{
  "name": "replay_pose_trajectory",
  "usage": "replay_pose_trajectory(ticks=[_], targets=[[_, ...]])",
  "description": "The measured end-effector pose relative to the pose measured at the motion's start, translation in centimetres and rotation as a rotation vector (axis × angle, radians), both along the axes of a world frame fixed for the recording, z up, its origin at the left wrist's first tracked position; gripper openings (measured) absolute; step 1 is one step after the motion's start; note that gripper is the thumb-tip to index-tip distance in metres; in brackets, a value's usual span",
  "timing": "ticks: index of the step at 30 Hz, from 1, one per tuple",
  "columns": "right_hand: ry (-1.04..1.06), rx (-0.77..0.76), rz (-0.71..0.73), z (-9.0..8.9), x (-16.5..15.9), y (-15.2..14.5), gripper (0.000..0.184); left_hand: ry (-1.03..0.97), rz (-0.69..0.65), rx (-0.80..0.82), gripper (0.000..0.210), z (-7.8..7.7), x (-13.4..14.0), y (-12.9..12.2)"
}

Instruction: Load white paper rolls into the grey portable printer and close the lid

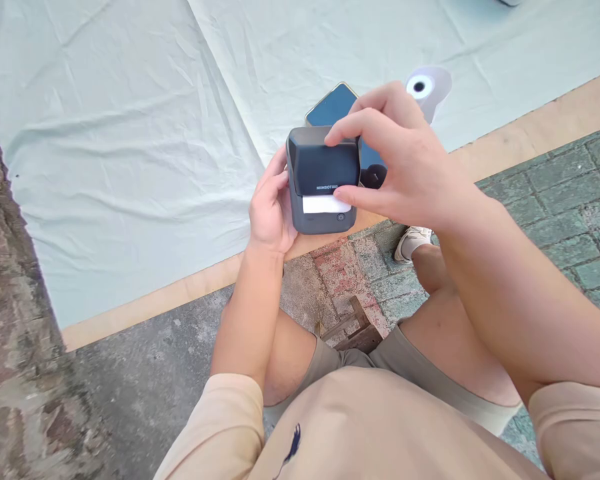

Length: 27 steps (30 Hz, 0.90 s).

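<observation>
A dark grey label printer [324,170], marked NIIMBOT, is held near the front edge of the table. White label paper [326,203] sticks out of its slot, above a small power button. My left hand [274,210] is closed around the printer's left side and underside, its fingers partly hidden behind it. Over the right side reaches my right hand [393,157], index fingertip on the top of the lid and thumb by the lid's lower edge, next to the paper. Those two fingers span the lid in a grip.
Behind the printer lies a phone [334,103], partly covered by my right hand. A white paper roll [420,87] with a loose end sits further right. A pale cloth [145,133] covers the wooden table [150,303]. A wooden stool [363,327] shows between my legs.
</observation>
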State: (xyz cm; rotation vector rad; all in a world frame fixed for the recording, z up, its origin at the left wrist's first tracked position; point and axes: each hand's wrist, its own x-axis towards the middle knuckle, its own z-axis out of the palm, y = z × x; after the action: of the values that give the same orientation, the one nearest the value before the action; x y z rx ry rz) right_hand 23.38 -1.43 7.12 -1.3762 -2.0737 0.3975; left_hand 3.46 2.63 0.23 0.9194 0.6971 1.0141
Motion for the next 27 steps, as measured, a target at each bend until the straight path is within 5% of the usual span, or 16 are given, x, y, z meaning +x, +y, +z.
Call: replay_pose_trajectory(ticks=[6,11,19,24,27], targets=[[0.107,-0.062,-0.045,-0.8,-0.1,0.5,0.031,-0.115,-0.074,-0.048,0.037,0.9,0.0,-0.6],[0.167,-0.135,-0.06,-1.7,-0.7,0.7,0.033,0.003,-0.076,0.107,0.051,0.7,0.1,-1.1],[0.138,-0.064,-0.094,-1.5,-0.4,0.4,0.022,-0.053,-0.046,0.013,0.023,0.3,-0.2,-0.3],[0.043,-0.037,-0.052,-1.0,-0.3,-0.1,0.045,0.002,0.022,-0.001,0.024,0.0,-0.1,0.1],[0.018,0.03,-0.166,-0.7,-0.8,-0.2,0.034,0.059,0.048,0.024,0.026,-0.1,0.0,0.1]])
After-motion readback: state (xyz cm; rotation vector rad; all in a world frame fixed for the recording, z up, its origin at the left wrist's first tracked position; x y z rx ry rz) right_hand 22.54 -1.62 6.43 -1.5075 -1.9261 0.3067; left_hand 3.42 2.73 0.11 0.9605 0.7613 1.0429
